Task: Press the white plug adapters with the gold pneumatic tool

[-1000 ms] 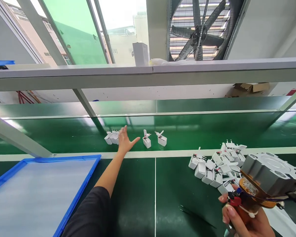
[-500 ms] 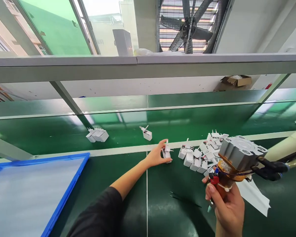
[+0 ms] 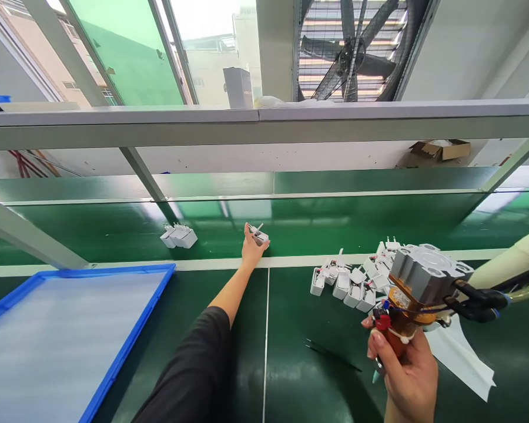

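Note:
My left hand [image 3: 252,249] reaches out over the green belt [image 3: 335,226] and closes round a small white plug housing [image 3: 260,236] with metal pins. My right hand [image 3: 408,364] grips a hand tool [image 3: 423,285] with a grey metal cylinder head, a copper-coloured body and black hoses, held upright at the lower right. A heap of several white plug housings [image 3: 352,279] lies on the near green table just left of the tool. A further small cluster of white housings [image 3: 179,236] sits on the belt to the left.
A blue tray [image 3: 70,329] lined with pale foam lies at the lower left. Black tweezers [image 3: 330,355] rest on the table by a white sheet [image 3: 462,358]. A grey shelf rail [image 3: 264,126] crosses overhead, with a slanted post [image 3: 26,235] at left.
My left hand left one housing beside the heap on the near table and went back out to the belt, closing on the last single housing there. The tool stayed upright.

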Action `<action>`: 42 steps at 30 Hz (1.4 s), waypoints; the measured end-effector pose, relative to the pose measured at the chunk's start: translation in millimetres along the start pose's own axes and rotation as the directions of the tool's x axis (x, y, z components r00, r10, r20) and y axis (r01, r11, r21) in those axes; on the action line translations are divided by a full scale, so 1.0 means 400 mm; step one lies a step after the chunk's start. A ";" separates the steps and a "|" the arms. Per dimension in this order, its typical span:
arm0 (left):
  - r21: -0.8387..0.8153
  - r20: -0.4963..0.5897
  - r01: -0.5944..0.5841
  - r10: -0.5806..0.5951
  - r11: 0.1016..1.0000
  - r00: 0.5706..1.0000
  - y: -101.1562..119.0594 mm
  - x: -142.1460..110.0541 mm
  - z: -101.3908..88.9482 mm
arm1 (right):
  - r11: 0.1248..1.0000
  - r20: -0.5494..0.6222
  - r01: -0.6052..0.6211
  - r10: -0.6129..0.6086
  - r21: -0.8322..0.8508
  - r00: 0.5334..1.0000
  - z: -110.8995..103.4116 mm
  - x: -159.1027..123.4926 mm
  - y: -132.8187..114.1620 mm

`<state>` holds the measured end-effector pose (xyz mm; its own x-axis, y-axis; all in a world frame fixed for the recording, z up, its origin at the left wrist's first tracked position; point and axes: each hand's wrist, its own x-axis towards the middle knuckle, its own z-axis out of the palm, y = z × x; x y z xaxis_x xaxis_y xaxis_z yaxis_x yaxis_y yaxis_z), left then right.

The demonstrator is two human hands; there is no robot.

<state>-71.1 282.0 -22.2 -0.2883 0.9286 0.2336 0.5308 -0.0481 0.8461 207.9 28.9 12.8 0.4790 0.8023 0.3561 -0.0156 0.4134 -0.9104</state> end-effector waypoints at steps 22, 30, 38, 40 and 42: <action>-0.014 0.644 -0.113 0.096 0.993 0.759 0.099 -0.688 -0.175 | 1.000 0.023 0.004 -0.004 -0.003 1.000 0.028 -0.007 -0.066; -0.253 0.490 0.190 -0.044 0.948 0.871 0.059 -0.692 -0.164 | 0.999 0.082 0.024 -0.026 0.035 0.996 0.052 -0.014 -0.082; -0.166 0.366 0.070 -0.005 0.984 0.930 0.020 -0.744 -0.177 | 0.993 0.172 0.057 -0.075 0.105 0.982 0.109 -0.047 -0.101; -0.086 0.368 -0.069 0.096 0.994 0.925 0.020 -0.754 -0.166 | 0.992 0.188 0.074 -0.092 0.097 0.978 0.126 -0.052 -0.105; -0.004 0.383 -0.187 0.174 0.982 0.907 0.023 -0.756 -0.154 | 0.990 0.199 0.099 -0.118 0.103 0.973 0.142 -0.055 -0.112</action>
<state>-28.3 -21.9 -55.5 0.1360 0.9749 0.1763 0.5719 -0.2226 0.7896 148.1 17.1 57.5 0.2936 0.8176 0.4953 -0.0584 0.5325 -0.8444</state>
